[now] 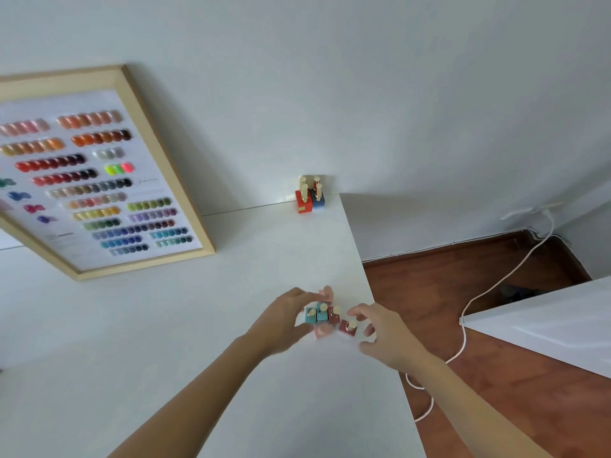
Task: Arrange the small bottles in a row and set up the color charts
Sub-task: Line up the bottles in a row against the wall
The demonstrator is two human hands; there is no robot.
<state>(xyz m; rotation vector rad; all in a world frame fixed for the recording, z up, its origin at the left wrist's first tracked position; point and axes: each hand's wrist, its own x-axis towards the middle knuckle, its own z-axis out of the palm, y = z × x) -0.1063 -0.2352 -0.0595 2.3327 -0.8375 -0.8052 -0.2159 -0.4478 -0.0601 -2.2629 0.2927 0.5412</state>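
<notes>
Several small square bottles with gold caps cluster near the right edge of the white table: two teal bottles, a dark red one, another dark red one and two pink ones. My left hand curls around the cluster's left side, fingers touching the teal and pink bottles. To the right of the cluster, my right hand hovers with spread fingers near the dark red bottle. A framed color chart leans against the wall at the left. Red and blue bottles stand at the table's far corner.
The table's right edge runs just beside the bottle cluster, with brown wooden floor below. A white cable trails over the floor. A second white surface sits at the right.
</notes>
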